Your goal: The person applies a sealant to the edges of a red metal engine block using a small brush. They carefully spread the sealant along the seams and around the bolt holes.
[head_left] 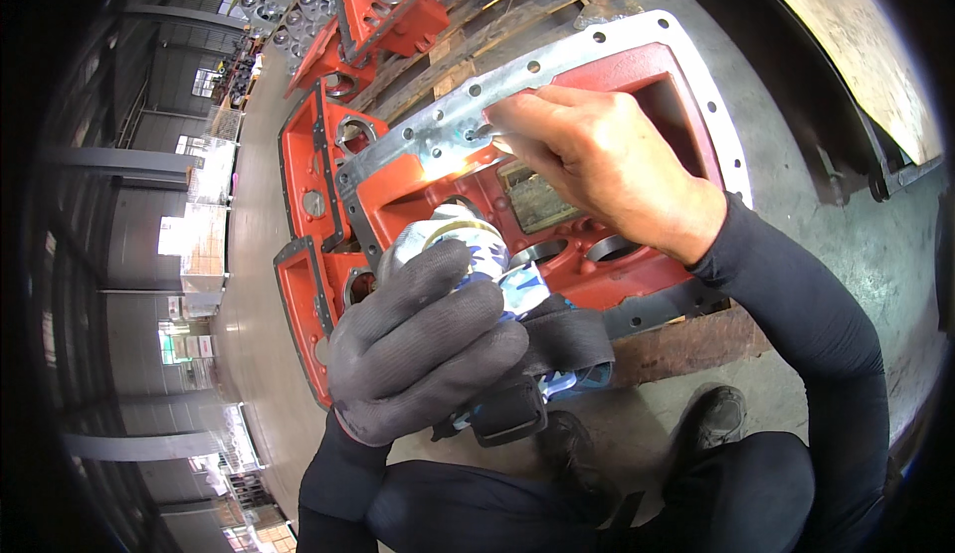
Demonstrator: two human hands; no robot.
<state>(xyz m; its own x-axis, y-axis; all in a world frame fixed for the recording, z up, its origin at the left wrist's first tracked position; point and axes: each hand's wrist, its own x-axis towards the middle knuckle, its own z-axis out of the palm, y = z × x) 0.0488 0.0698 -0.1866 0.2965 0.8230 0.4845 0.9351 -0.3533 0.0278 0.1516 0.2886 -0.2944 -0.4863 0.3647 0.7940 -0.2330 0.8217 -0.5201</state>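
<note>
A large red cast housing (637, 76) with a bare metal flange (557, 64) lies before me, its rim dotted with bolt holes. My right hand (607, 160), bare, is closed in a pinch at the flange's left part, beside a hole; whatever lies between its fingertips is too small to make out. In a dark knitted glove, my left hand (428, 339) is closed around a blue-and-white camouflage lamp (487, 255) with a wide black strap (569, 342) and a buckle. A bright warm patch of light falls on the flange's inner edge, just beyond the lamp.
Smaller red castings (313, 155) stand to the left and far side. A wooden pallet (468, 41) lies behind the housing, and a wooden beam (686, 347) runs under its near edge. Several grey metal parts (288, 1) are stacked far left. My shoes (718, 416) are close in front.
</note>
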